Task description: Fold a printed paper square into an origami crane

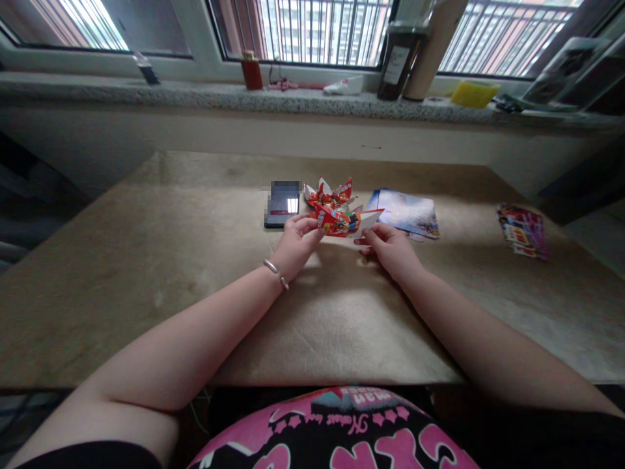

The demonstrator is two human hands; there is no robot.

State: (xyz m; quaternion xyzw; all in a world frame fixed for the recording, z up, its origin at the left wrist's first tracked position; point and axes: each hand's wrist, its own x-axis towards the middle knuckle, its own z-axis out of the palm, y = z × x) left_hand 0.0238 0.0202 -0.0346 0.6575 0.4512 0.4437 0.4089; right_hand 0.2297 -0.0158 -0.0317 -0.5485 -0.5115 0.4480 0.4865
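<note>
Between my two hands is a folded paper boat [342,222], red with colourful print and a white pointed end on the right. My left hand [296,242] pinches its left end between thumb and fingers. At the white end, my right hand [389,246] grips the lower edge. Just behind it, more red folded paper pieces [336,192] with pointed tips stand on the table. A phone [283,203], partly blurred out, lies left of them, close to my left hand. Flat printed sheets [409,212] lie beyond my right hand.
The beige table [234,319] runs up to the wall below the window. Colourful packets or cards [523,232] lie at the right. Along the stone sill [185,92] stand a red bottle [252,70], a dark container [398,62] and a yellow object [474,94].
</note>
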